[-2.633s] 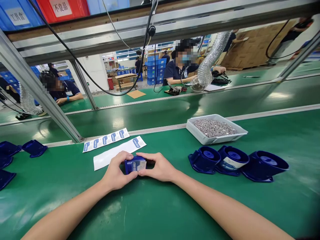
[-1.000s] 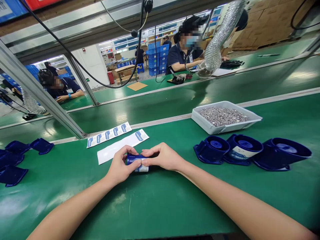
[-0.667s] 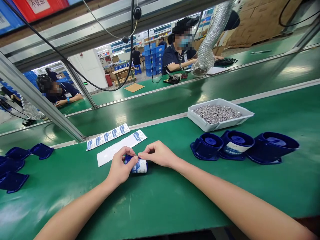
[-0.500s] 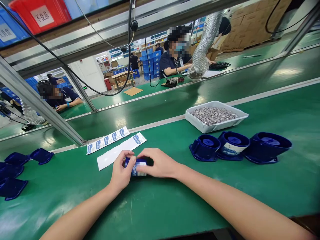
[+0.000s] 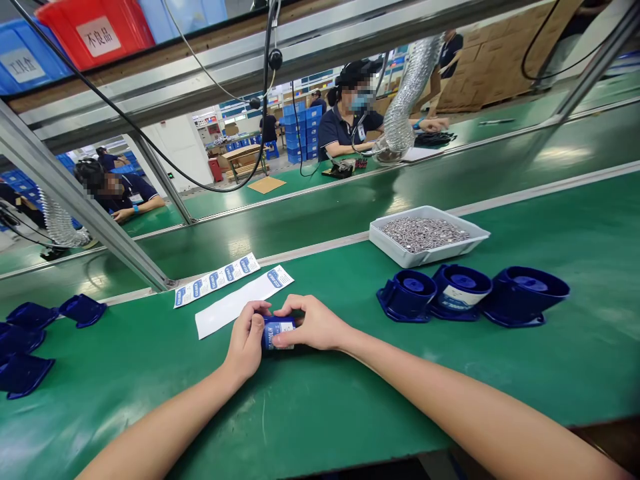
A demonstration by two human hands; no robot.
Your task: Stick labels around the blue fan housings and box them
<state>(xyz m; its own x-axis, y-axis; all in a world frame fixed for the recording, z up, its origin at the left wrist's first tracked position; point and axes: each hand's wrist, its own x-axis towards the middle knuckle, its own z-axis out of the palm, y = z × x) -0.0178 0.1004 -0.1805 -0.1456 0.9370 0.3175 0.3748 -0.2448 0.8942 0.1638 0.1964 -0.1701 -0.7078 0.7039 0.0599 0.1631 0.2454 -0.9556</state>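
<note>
Head view: left grip (image 5: 245, 341) and right grip (image 5: 316, 325) both clasp one labelled blue housing (image 5: 273, 328); label sheets (image 5: 238, 305) lie beyond, on the table (image 5: 325, 407).

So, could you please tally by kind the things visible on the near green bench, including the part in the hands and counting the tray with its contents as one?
Dark blue parts, including the held one: 8
Label sheets: 2
White tray of small metal pieces: 1
Total: 11

Just left of the larger silver duct (image 5: 404, 100) sits a co-worker (image 5: 340, 130); brown cartons (image 5: 483, 67) stand right of the duct, a red bin (image 5: 95, 33) far left of it.
</note>
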